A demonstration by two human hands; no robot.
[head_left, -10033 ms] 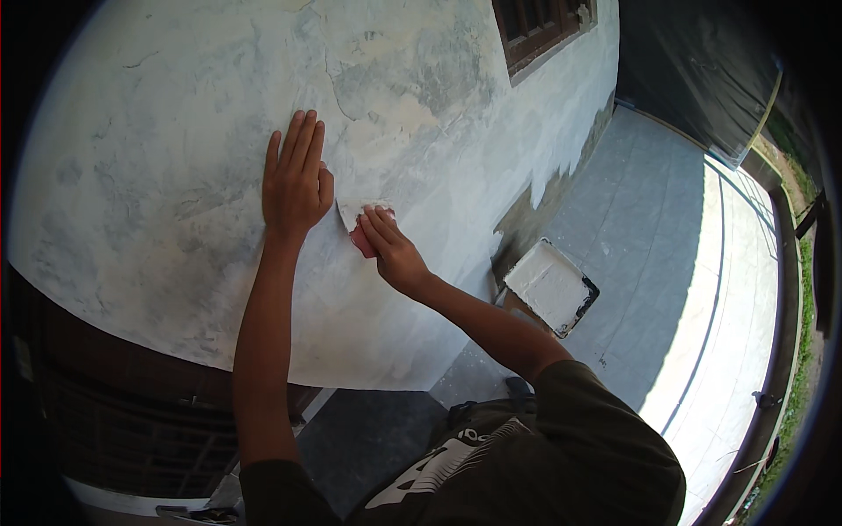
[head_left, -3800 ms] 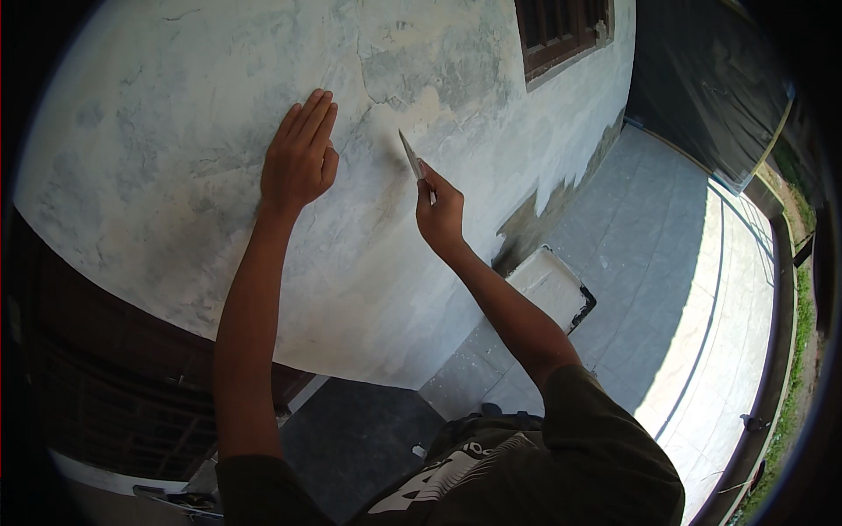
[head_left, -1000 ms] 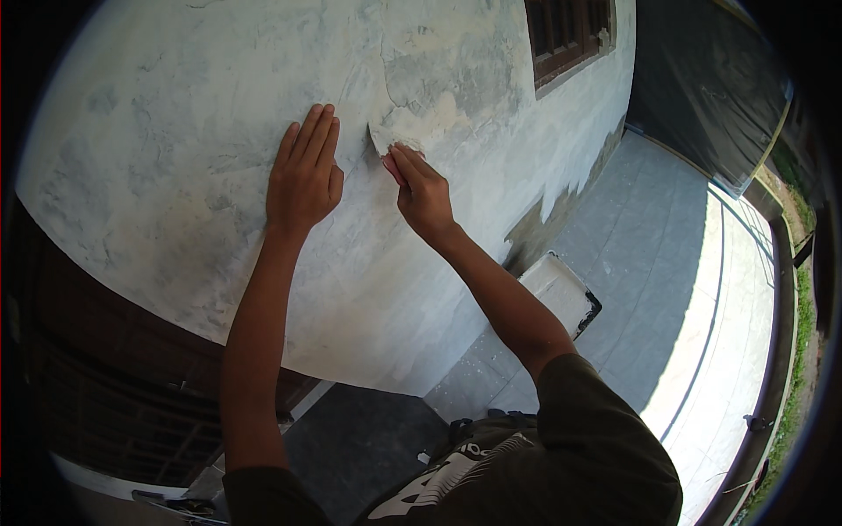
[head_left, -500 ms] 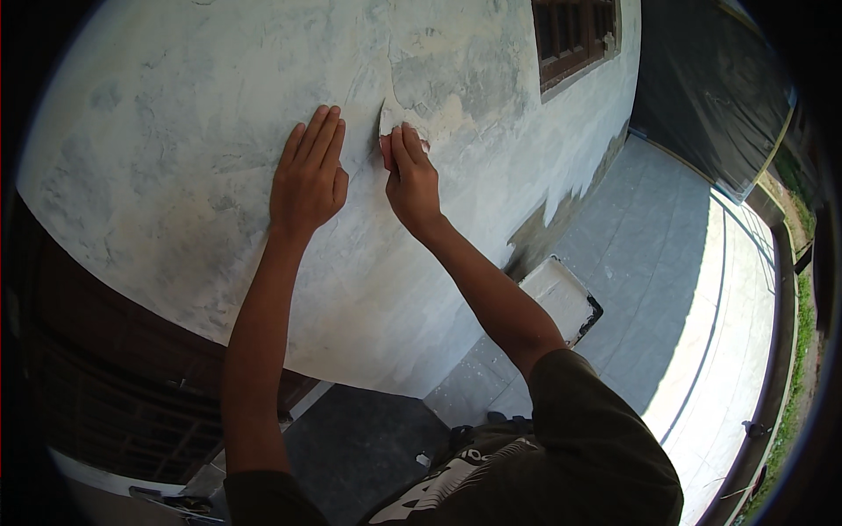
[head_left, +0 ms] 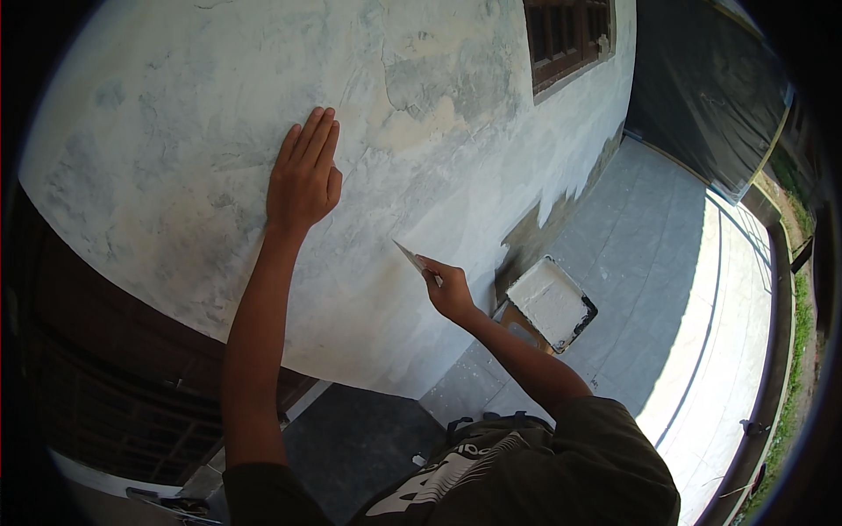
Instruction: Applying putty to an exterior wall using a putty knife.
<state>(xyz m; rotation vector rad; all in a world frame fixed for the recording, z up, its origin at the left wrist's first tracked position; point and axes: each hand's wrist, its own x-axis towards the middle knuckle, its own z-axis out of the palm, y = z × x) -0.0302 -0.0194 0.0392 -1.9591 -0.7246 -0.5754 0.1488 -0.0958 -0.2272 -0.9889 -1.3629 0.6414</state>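
Observation:
My left hand (head_left: 303,175) lies flat on the white, patchy plastered wall (head_left: 219,105), fingers stretched together and thumb a little apart. Lower and to the right, my right hand (head_left: 449,287) grips a scraper (head_left: 410,256). Its thin blade is seen nearly edge-on, pointing up and left. Whether the blade touches the wall here I cannot tell. Grey bare patches and cream smears mark the wall above both hands.
A paint tray (head_left: 551,302) with white paste in it sits low on the right, on a cardboard box (head_left: 519,326) by the wall's foot. Grey floor tiles (head_left: 627,254) run alongside. A brown-framed window (head_left: 570,39) and a dark sheet (head_left: 702,96) are beyond.
My right hand has come down the wall and away to the lower right with the scraper, which has turned edge-on. My left hand stays against the wall.

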